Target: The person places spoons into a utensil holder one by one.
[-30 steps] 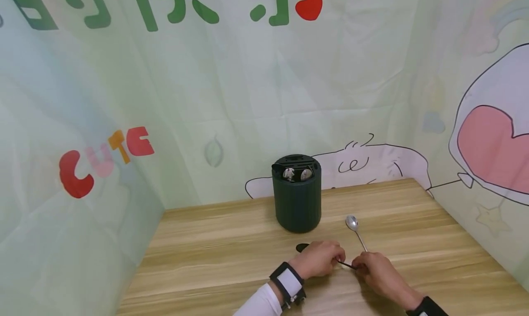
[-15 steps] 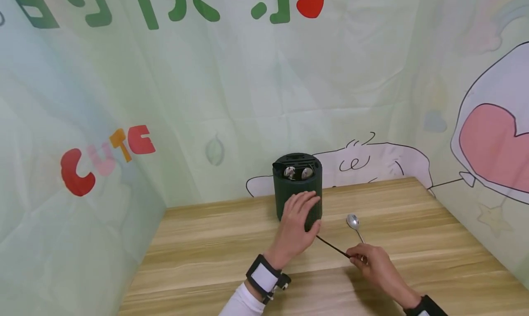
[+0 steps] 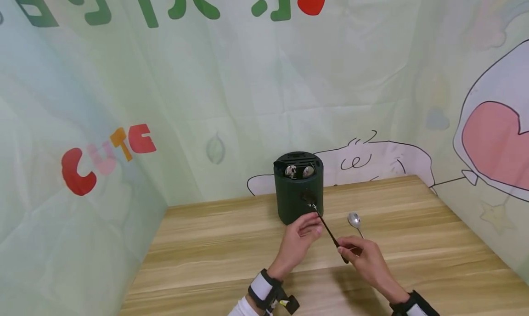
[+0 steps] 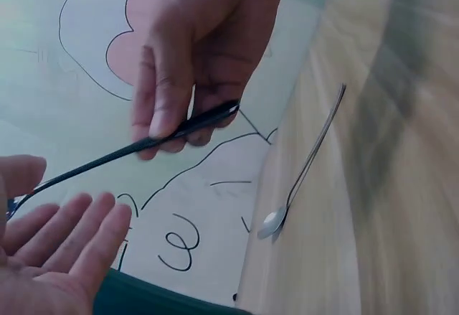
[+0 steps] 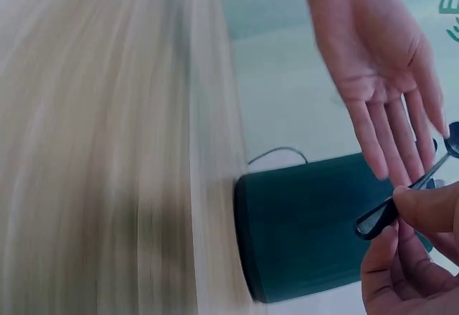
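My right hand pinches the handle of a black spoon between thumb and fingers. The spoon slants upward, its dark bowl overlapping the front of a dark green cylindrical holder in the head view. Just below the bowl, my left hand is held with fingers extended beside the spoon's thin neck. In the left wrist view its palm and straight fingers show near the spoon. Two shiny rounded metal ends sit in the holder's top opening. A silver spoon lies on the table beyond my right hand.
The wood-grain table ends at the back against a printed cloth backdrop. Cloth also hangs along the left and right sides. The holder stands near the table's rear edge.
My left hand has left the black spoon near the tabletop, its fingers straightening. The spoon has swung up, bowl toward the holder, with my right hand still at its handle. The silver spoon stays put.
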Demonstrator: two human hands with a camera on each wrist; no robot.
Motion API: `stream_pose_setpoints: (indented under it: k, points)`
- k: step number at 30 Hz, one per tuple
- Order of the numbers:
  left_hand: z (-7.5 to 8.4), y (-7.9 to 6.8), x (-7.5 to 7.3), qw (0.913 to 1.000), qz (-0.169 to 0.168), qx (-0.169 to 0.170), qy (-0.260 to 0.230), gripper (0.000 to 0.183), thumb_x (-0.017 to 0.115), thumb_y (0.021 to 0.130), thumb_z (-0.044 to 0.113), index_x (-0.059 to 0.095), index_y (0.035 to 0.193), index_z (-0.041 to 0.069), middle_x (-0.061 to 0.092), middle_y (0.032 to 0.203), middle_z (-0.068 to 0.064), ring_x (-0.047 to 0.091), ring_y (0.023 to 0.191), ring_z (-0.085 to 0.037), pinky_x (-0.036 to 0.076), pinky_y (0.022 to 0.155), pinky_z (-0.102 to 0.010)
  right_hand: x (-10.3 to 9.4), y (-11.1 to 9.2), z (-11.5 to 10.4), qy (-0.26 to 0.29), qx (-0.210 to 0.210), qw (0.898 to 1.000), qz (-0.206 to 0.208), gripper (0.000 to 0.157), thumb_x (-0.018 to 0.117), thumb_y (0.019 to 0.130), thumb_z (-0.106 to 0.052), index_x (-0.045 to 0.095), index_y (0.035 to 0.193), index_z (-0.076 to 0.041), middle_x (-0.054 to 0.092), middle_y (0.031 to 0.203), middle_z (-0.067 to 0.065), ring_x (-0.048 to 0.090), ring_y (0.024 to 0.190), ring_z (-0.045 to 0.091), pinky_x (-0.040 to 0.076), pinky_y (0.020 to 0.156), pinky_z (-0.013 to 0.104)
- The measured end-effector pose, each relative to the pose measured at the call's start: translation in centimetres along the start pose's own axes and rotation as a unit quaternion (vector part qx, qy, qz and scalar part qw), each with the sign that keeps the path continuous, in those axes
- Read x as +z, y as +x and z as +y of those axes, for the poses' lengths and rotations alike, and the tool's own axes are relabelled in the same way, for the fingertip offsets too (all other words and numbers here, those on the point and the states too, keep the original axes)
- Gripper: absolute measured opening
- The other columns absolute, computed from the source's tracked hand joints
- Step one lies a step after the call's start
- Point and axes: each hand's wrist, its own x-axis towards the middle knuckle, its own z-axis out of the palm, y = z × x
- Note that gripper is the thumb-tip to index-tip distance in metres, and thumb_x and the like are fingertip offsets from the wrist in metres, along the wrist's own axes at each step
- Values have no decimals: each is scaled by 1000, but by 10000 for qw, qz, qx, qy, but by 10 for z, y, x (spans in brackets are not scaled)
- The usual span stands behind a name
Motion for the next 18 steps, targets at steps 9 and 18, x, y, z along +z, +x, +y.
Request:
stream_pose_setpoints:
  k: [9, 18]
  points:
    - [-6, -5, 11, 9975, 175, -45, -679, 27, 63, 95, 9, 61, 118, -5, 65, 111, -34, 70, 92, -12, 58, 84, -45, 18, -3, -10, 852, 730, 9936, -141, 17, 72, 85, -1, 73, 101, 0, 73, 96, 13, 63, 80, -1, 55, 72, 17]
    - [-6, -9, 7, 9973, 432, -163, -569, 24, 66, 92, 5, 64, 113, -6, 66, 104, -33, 70, 85, -9, 56, 80, -52, 18, 7, -20, 274, 455, 9985, -144, 18, 73, 87, -7, 72, 105, -8, 71, 91, 3, 63, 82, 1, 54, 71, 21]
